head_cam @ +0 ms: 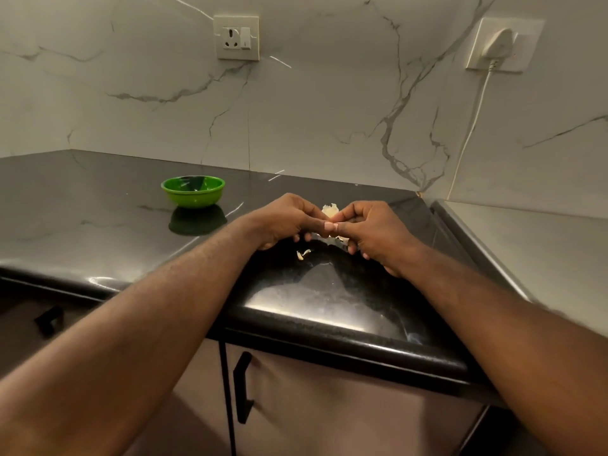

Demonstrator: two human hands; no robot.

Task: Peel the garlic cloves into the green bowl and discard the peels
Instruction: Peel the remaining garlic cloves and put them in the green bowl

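The left hand (286, 222) and right hand (371, 232) meet thumb to thumb, both pinching a pale, papery-skinned garlic clove (330, 210) above the glossy black stone counter (98, 209), so pale peel scraps (303, 254) collect at 7 o'clock, with the small round green bowl (194, 192) at 10 o'clock, probably for peeled cloves.

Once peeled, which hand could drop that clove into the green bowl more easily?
Probably the left hand: the small green bowl sits on its side of the black countertop; the right hand would have to cross over. Both pinch the pale garlic clove.
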